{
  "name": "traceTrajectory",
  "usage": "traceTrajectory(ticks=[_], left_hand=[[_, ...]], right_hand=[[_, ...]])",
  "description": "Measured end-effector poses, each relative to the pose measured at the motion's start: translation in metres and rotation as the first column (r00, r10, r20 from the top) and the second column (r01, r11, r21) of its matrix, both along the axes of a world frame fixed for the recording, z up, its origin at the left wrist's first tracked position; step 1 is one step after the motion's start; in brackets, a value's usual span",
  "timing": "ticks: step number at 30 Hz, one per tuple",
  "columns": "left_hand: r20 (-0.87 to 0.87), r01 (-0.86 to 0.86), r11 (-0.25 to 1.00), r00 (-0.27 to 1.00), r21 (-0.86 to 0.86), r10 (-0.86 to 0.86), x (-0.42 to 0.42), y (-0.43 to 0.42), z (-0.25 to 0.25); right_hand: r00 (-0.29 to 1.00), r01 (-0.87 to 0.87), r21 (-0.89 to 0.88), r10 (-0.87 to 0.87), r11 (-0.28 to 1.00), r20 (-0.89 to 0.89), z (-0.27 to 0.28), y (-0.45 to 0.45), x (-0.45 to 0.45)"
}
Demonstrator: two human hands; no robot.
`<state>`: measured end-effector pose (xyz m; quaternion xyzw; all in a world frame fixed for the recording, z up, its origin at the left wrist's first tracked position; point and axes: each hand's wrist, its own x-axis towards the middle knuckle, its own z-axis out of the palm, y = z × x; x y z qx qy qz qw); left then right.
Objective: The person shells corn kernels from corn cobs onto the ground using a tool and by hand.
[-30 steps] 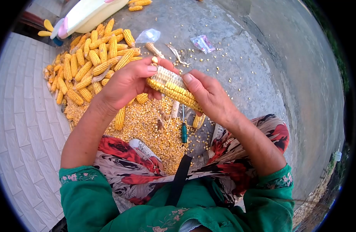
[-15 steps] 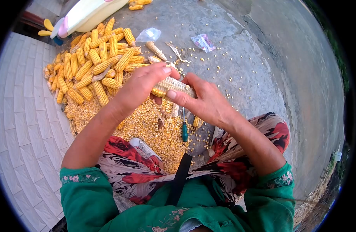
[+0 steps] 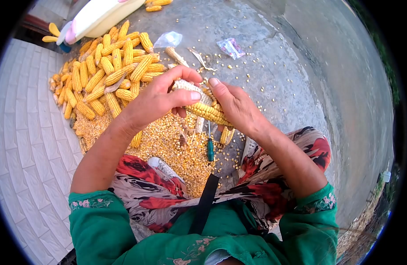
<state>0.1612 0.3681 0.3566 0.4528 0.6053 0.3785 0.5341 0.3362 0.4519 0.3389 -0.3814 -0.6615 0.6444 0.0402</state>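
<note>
A partly shelled corn cob (image 3: 208,113) is held between both hands, bare and whitish on its upper side, with yellow kernels along the lower side. My left hand (image 3: 161,95) is closed round its left end, the thumb lying on the cob. Around the right end my right hand (image 3: 238,106) is closed, thumb up at the top edge. Loose kernels (image 3: 168,143) are spread on the ground below. A screwdriver with a green handle (image 3: 210,150) and a corn cob with kernels (image 3: 227,136) lie under the hands.
Whole corn cobs (image 3: 95,81) are heaped at the upper left, beside a pale tub (image 3: 106,20). A clear plastic bag (image 3: 168,39), a colourful wrapper (image 3: 230,48) and a bare cob (image 3: 176,56) lie on the concrete. My shoe (image 3: 166,169) rests among kernels.
The cob has turned in my hands, hiding and then showing its kernel rows again. My right thumb has moved up from the cob's front to its top edge; my left thumb has come down onto it.
</note>
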Motion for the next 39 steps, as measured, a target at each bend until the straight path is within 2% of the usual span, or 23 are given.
traceTrajectory(ticks=[4, 8, 10, 13, 16, 20, 22, 26, 28, 30, 31, 32, 33, 34, 35, 37, 39], left_hand=[[0.044, -0.115, 0.99, 0.992, -0.08, 0.118, -0.002, 0.003, -0.001], [0.027, -0.16, 0.984, 0.986, -0.072, 0.162, -0.005, 0.007, -0.005], [0.035, -0.169, 0.983, 0.985, -0.075, 0.171, -0.006, 0.007, -0.005], [0.038, -0.234, 0.972, 0.971, -0.022, 0.235, -0.006, 0.007, -0.005], [0.027, -0.208, 0.977, 0.978, -0.04, 0.209, -0.005, 0.006, -0.001], [0.046, -0.153, 0.988, 0.987, -0.006, 0.153, -0.009, 0.005, -0.002], [0.046, -0.136, 0.991, 0.99, -0.005, 0.136, -0.009, 0.005, -0.003], [0.04, -0.095, 0.995, 0.995, 0.008, 0.094, -0.009, 0.006, 0.003], [0.052, -0.066, 0.998, 0.996, -0.011, 0.066, -0.012, 0.005, 0.006], [-0.091, 0.055, 0.997, 0.995, 0.045, -0.051, -0.016, 0.002, 0.008], [-0.091, 0.057, 0.997, 0.994, 0.045, -0.052, -0.016, 0.002, 0.008], [-0.074, -0.014, 1.0, 0.997, 0.024, 0.015, -0.016, 0.002, 0.008], [-0.058, -0.084, 0.996, 0.995, 0.001, 0.084, -0.016, 0.001, 0.007], [-0.058, -0.085, 0.996, 0.995, 0.001, 0.085, -0.017, 0.002, 0.005], [0.006, -0.133, 0.991, 0.991, 0.014, 0.133, -0.018, 0.003, 0.003], [0.072, -0.182, 0.983, 0.981, 0.022, 0.18, -0.02, 0.004, 0.001], [0.136, -0.142, 0.989, 0.98, -0.027, 0.144, -0.021, 0.004, 0.002]], right_hand=[[0.994, -0.01, -0.002, 0.009, 1.0, -0.109, 0.001, -0.005, -0.004], [0.997, -0.035, 0.039, 0.038, 0.999, -0.069, -0.001, -0.008, -0.004], [0.988, -0.107, -0.127, 0.091, 0.986, -0.124, 0.001, -0.006, -0.001], [0.992, -0.119, -0.13, 0.112, 0.984, -0.063, 0.01, -0.002, 0.0], [0.988, -0.111, -0.056, 0.104, 0.992, -0.118, 0.007, -0.002, 0.001], [0.988, -0.075, -0.084, 0.063, 0.994, -0.138, 0.009, -0.003, -0.001], [0.991, 0.037, -0.195, -0.061, 0.98, -0.122, 0.005, -0.004, -0.001], [0.992, 0.052, -0.209, -0.074, 0.977, -0.098, 0.006, -0.004, 0.001], [0.987, 0.027, -0.362, -0.081, 0.932, -0.136, 0.003, -0.002, 0.001], [0.984, 0.007, -0.383, -0.074, 0.924, -0.16, 0.008, 0.0, 0.001], [0.981, -0.014, -0.403, -0.066, 0.915, -0.184, 0.011, 0.0, 0.001], [0.981, -0.013, -0.402, -0.067, 0.916, -0.184, 0.012, 0.0, 0.002], [0.985, -0.055, -0.271, 0.008, 0.961, -0.172, 0.013, 0.0, 0.002], [0.986, -0.1, -0.135, 0.079, 0.986, -0.149, 0.013, 0.0, 0.003], [0.986, -0.1, -0.136, 0.079, 0.986, -0.149, 0.012, -0.001, 0.002], [0.99, -0.06, 0.03, 0.063, 0.998, -0.123, 0.006, -0.005, 0.002], [0.989, -0.056, -0.005, 0.054, 0.998, -0.137, 0.003, -0.004, 0.003]])
